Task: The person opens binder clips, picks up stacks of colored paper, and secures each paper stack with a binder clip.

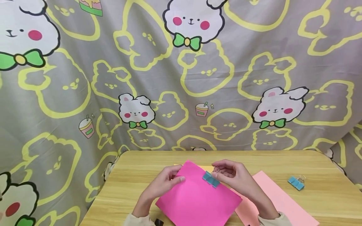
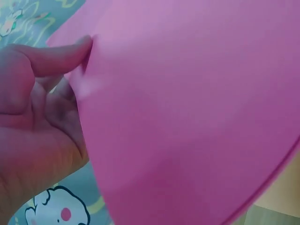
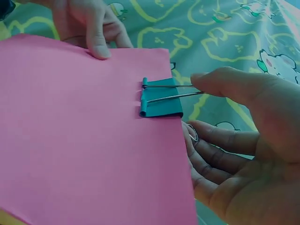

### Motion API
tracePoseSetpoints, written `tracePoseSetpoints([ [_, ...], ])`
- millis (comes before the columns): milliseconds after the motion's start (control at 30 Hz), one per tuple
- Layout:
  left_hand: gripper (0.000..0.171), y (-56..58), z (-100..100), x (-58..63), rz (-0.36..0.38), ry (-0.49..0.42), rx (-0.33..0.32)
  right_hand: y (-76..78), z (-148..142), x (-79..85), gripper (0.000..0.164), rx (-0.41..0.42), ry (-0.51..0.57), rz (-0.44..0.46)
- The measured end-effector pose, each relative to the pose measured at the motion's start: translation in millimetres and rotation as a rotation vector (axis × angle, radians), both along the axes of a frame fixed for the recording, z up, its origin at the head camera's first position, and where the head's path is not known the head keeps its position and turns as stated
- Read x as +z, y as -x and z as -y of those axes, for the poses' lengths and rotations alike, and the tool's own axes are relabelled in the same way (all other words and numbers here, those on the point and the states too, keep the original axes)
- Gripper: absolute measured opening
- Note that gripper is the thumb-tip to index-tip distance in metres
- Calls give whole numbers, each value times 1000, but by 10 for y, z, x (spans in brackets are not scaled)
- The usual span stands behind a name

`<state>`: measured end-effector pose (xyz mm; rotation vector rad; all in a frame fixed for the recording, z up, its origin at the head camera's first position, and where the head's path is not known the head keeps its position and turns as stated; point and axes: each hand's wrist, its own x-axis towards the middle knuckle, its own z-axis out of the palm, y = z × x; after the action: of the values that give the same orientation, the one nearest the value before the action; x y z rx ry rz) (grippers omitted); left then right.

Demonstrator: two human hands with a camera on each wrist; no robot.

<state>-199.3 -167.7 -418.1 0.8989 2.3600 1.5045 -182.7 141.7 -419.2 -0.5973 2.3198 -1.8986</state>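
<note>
A bright pink sheet of paper [image 1: 198,197], perhaps a stack, is held up at a slant over the table. My left hand [image 1: 167,182] pinches its left edge, thumb on the front face and fingers behind, as the left wrist view also shows. On the upper right edge sits a teal binder clip [image 1: 211,179], its jaws over the paper. My right hand [image 1: 233,172] holds the clip by its wire handles; in the right wrist view the thumb [image 3: 211,82] touches the front handle and the fingers are at the rear one.
A second teal binder clip [image 1: 296,182] lies on the wooden table [image 1: 325,201] at the right. Light pink paper [image 1: 282,197] lies beneath my right forearm. Yellow paper [image 1: 208,168] shows behind the bright pink sheet. A patterned curtain [image 1: 169,78] hangs behind the table.
</note>
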Motion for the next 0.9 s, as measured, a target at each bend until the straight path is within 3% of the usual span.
tracePoseSetpoints([
  [133,12,17,11,-15,-35,7,51,24,-19,-25,41,18,-47,-31],
  [233,20,51,117,2,-38,-3,106,72,-68,-84,40,-37,-107,-79],
  [400,32,91,490,58,-22,-64,250,191,-143,-313,28,-227,-279,-237],
  [533,35,115,818,74,12,-105,409,273,-177,-497,33,-261,-414,-318],
  [700,38,129,1173,62,40,-103,609,322,-167,-625,33,-244,-517,-310],
  [900,44,131,1517,-44,61,-6,775,329,-152,-662,25,-265,-538,-248],
])
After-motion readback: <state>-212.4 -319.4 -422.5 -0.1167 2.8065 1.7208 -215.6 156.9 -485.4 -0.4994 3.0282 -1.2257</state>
